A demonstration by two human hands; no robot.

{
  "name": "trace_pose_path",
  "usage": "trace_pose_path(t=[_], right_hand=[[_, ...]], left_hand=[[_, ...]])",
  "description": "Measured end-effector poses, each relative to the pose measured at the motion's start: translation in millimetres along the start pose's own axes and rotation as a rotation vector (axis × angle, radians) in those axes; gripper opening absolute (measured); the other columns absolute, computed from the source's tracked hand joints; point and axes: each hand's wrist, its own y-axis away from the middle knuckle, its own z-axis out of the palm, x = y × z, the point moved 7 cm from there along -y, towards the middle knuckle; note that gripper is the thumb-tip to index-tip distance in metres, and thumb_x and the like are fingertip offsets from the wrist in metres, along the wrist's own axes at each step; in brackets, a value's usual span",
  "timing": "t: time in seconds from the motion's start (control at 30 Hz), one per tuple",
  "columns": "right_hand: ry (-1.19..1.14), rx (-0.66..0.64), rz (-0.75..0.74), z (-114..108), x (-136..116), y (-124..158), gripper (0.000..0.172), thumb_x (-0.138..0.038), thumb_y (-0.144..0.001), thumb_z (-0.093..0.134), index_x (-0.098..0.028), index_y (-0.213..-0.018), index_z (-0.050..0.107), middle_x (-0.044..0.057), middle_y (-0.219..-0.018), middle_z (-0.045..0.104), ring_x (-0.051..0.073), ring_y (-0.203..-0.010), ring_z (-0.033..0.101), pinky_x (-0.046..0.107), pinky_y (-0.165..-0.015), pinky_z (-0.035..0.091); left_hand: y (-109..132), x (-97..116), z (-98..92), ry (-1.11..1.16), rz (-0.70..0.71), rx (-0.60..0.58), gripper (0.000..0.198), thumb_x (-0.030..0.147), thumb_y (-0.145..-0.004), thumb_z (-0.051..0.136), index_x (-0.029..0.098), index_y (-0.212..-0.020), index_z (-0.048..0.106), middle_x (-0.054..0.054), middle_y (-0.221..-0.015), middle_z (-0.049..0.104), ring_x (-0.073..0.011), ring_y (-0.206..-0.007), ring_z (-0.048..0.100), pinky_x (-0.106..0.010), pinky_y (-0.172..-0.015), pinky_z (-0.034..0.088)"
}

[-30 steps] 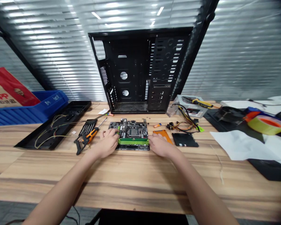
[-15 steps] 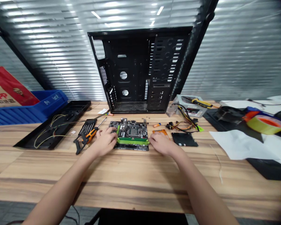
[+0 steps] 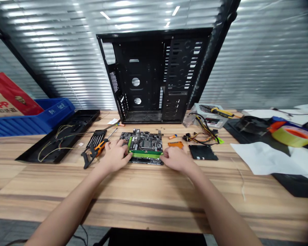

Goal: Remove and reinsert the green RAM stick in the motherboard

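Note:
A black motherboard point(image 3: 146, 160) lies flat on the wooden table, its processor point(image 3: 146, 144) in the middle. Along its near part runs a green memory module point(image 3: 145, 152) in a lime-green slot. My left hand point(image 3: 116, 155) rests over the board's left edge, fingers and thumb apart, the thumb against the left end of the slot. At the opposite end, my right hand point(image 3: 177, 158) is closed with curled fingers at the module's right tip. Its fingertips are partly hidden. An orange-handled screwdriver point(image 3: 101, 146) lies left of my left hand, by a black bit holder point(image 3: 94, 140).
Behind the board stands a black computer case point(image 3: 149, 68). A power supply point(image 3: 212, 116) with cables is at the back right, near a black drive point(image 3: 203, 152) and an orange piece point(image 3: 175, 144). A black panel point(image 3: 59, 136) and blue bin point(image 3: 51, 112) sit left; yellow tape point(image 3: 294, 135) right.
My left thumb has stretched out toward the slot's left end. My right hand has shifted slightly left against the module's end. The board stays in place.

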Motion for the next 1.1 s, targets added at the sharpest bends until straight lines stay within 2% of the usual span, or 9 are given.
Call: trace_pose_path(t=[0.3, 0.57, 0.73, 1.1], right_hand=[[0.063, 0.042, 0.017, -3, -7, 3, 0.028, -0.037, -0.084, 0.047, -0.017, -0.074, 0.063, 0.011, -0.089, 0.07, 0.025, -0.086, 0.063, 0.038, -0.078, 0.035], [0.033, 0.076, 0.124, 5, -9, -2, 0.025, -0.035, -0.081, 0.049, -0.016, -0.078, 0.065, 0.013, -0.09, 0.07, 0.027, -0.087, 0.063, 0.044, -0.085, 0.032], [0.0, 0.106, 0.187, 8, -8, -2, 0.028, -0.039, -0.08, 0.051, -0.015, -0.078, 0.067, 0.015, -0.088, 0.07, 0.028, -0.085, 0.063, 0.045, -0.085, 0.029], [-0.015, 0.147, 0.246, 10, -11, 0, 0.026, -0.034, -0.078, 0.05, -0.015, -0.078, 0.068, 0.014, -0.083, 0.07, 0.027, -0.083, 0.064, 0.045, -0.083, 0.03]], left_hand=[[1, 8, 0.2, -0.024, -0.016, 0.009, 0.027, 0.036, -0.086, 0.041, 0.018, -0.08, 0.059, -0.013, -0.126, 0.053, -0.033, -0.119, 0.044, -0.066, -0.097, 0.023], [0, 7, 2.4, -0.011, -0.049, 0.065, 0.024, 0.034, -0.084, 0.042, 0.018, -0.08, 0.059, -0.011, -0.12, 0.057, -0.0315, -0.116, 0.047, -0.063, -0.097, 0.026], [1, 9, 3.9, 0.003, -0.078, 0.07, 0.024, 0.033, -0.084, 0.042, 0.017, -0.08, 0.06, -0.011, -0.119, 0.058, -0.0316, -0.115, 0.047, -0.062, -0.097, 0.027], [3, 17, 0.0, -0.046, -0.127, 0.109, 0.023, 0.029, -0.082, 0.043, 0.016, -0.088, 0.062, -0.012, -0.121, 0.057, -0.032, -0.117, 0.046, -0.062, -0.099, 0.024]])
